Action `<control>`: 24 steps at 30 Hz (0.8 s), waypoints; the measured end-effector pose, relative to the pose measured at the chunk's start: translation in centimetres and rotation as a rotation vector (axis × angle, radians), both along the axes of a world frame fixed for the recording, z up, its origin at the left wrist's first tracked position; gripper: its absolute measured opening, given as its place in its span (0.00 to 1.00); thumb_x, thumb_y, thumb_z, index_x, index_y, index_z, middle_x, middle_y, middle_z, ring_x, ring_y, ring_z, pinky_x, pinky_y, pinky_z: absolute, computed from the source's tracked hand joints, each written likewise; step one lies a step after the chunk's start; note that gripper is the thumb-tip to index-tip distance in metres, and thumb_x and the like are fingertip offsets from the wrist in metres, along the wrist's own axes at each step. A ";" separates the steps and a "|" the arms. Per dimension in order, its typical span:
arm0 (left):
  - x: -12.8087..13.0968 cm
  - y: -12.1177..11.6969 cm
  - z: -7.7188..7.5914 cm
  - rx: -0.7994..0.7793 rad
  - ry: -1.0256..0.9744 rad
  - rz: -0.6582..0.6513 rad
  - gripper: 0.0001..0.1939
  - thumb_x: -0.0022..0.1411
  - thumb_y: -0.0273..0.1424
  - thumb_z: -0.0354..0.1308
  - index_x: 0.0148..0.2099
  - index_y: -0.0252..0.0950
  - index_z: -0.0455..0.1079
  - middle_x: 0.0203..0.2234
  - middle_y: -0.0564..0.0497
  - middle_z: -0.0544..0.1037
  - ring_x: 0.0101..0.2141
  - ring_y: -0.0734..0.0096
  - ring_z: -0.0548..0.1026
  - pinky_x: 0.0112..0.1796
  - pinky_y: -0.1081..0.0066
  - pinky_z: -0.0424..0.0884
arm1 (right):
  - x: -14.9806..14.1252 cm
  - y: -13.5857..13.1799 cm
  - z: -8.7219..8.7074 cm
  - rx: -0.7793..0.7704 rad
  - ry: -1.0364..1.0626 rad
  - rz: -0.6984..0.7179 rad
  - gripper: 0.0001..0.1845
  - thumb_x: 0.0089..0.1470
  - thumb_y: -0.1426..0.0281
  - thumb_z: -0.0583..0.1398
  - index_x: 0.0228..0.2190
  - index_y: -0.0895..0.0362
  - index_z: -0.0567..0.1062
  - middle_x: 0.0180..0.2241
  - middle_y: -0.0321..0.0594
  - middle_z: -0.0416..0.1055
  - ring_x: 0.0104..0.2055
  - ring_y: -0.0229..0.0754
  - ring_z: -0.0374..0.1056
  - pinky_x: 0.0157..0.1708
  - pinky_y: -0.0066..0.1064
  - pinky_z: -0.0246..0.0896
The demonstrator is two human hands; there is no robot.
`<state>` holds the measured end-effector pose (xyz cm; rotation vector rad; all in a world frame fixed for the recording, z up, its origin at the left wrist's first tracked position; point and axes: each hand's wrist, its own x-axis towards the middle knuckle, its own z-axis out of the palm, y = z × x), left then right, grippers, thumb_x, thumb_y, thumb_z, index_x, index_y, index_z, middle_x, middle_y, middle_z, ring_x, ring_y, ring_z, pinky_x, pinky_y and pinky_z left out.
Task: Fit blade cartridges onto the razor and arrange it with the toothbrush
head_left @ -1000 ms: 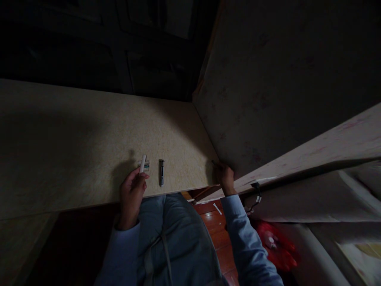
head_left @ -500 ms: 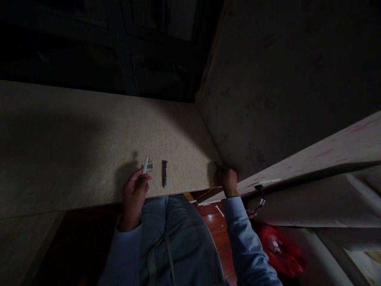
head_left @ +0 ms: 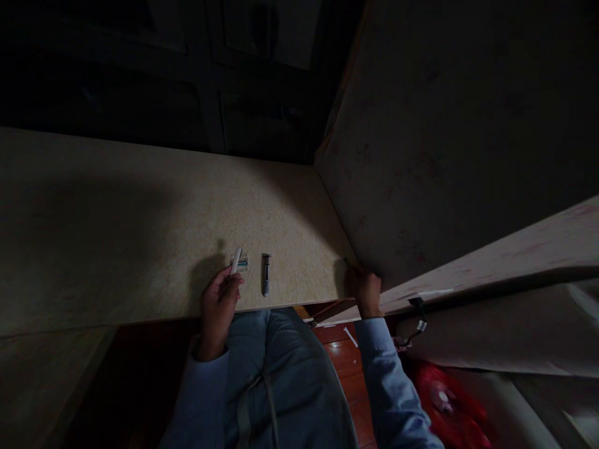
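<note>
My left hand (head_left: pixel 221 307) is closed round the lower end of a slim white stick-like object (head_left: pixel 237 259), held tilted upward above the table's front edge. Just behind it on the tabletop is a small clear case (head_left: pixel 244 264) with a blue-green strip, partly covered by the white object. To the right lies a razor (head_left: pixel 266 274) with a dark handle, its head pointing away from me. At the table's right end, by the wall, my right hand (head_left: pixel 367 290) has its fingers closed. A thin dark tip (head_left: pixel 346 262) sticks out past them; its kind is too dim to tell.
The beige tabletop (head_left: pixel 140 249) meets a patterned wall panel (head_left: pixel 397 187) on the right. Dark cabinet doors (head_left: pixel 262 106) stand behind. A black cable (head_left: pixel 418 324) hangs at lower right, above a red plastic bag (head_left: pixel 444 405). Reddish floor (head_left: pixel 344 362) shows below.
The whole scene has shifted slightly right and down in the view as my head turned. Both hands keep their places and grips relative to the table.
</note>
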<state>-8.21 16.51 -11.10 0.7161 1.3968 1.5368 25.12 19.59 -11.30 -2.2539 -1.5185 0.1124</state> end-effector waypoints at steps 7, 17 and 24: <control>-0.3 0.1 -0.3 -0.003 -0.014 0.018 0.32 0.43 0.44 0.67 0.48 0.30 0.72 0.28 0.53 0.74 0.23 0.80 0.64 0.24 0.77 0.60 | -0.5 -2.1 -1.2 0.181 0.145 0.107 0.25 0.60 0.58 0.53 0.43 0.63 0.82 0.39 0.54 0.79 0.37 0.49 0.75 0.35 0.33 0.62; -0.5 0.0 -0.3 0.012 -0.001 0.012 0.29 0.45 0.44 0.65 0.46 0.31 0.72 0.27 0.53 0.74 0.20 0.81 0.63 0.20 0.78 0.58 | -9.6 -4.4 -1.3 0.133 0.481 0.581 0.19 0.62 0.60 0.56 0.42 0.59 0.81 0.40 0.48 0.78 0.40 0.45 0.75 0.41 0.34 0.68; -0.9 0.0 -0.7 0.019 -0.008 0.010 0.29 0.46 0.46 0.64 0.45 0.31 0.70 0.28 0.51 0.75 0.18 0.79 0.65 0.17 0.77 0.59 | -11.9 -3.4 -1.7 0.058 0.469 0.684 0.18 0.64 0.62 0.56 0.44 0.58 0.81 0.44 0.47 0.79 0.45 0.48 0.75 0.46 0.36 0.67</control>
